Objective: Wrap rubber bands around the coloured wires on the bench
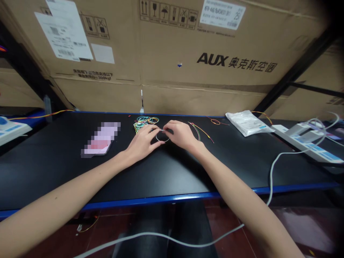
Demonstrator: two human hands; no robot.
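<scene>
Both my hands meet at the middle of a black table (53, 168). My left hand (142, 142) and my right hand (180, 134) are closed in pinches on a thin pale wire (162, 139) bent into a small loop between them. Just behind my left hand lies a pile of coloured wire loops (145, 122), green, yellow and orange. Several loose straight wires (201, 132) lie to the right of my right hand.
A pink phone-like object (100, 140) lies left of my hands. A white plastic bag (247, 122) and white power strips (309, 143) sit at right, with a grey cable (271, 172) hanging over the front edge. Large cardboard boxes (188, 53) wall the back.
</scene>
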